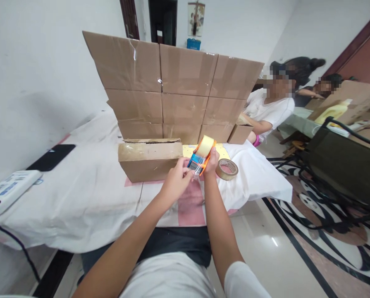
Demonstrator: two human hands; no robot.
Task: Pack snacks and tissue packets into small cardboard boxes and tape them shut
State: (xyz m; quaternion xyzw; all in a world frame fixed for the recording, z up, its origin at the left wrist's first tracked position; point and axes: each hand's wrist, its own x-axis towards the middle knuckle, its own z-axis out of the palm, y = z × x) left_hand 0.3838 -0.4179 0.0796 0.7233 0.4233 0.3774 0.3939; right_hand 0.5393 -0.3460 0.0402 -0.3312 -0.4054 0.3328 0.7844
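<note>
An orange and blue tape dispenser [202,154] with a thick roll of yellowish tape is in front of me, above the table's near edge. My right hand [211,160] is wrapped round its right side. At its lower left, my left hand [182,170] has fingers pinched together by the clear tape end, which they seem to grip. Just left of the hands lies a closed cardboard box [150,159] with tape along its top. A separate roll of brown tape [227,169] lies on the cloth to the right of my right hand.
Stacked cardboard boxes [185,95] form a wall behind the hands. A black phone [56,157] and a white device [13,190] lie on the white cloth [88,198] at left. One person [270,109] sits at the right, another farther back. A dark chair [342,165] stands at right.
</note>
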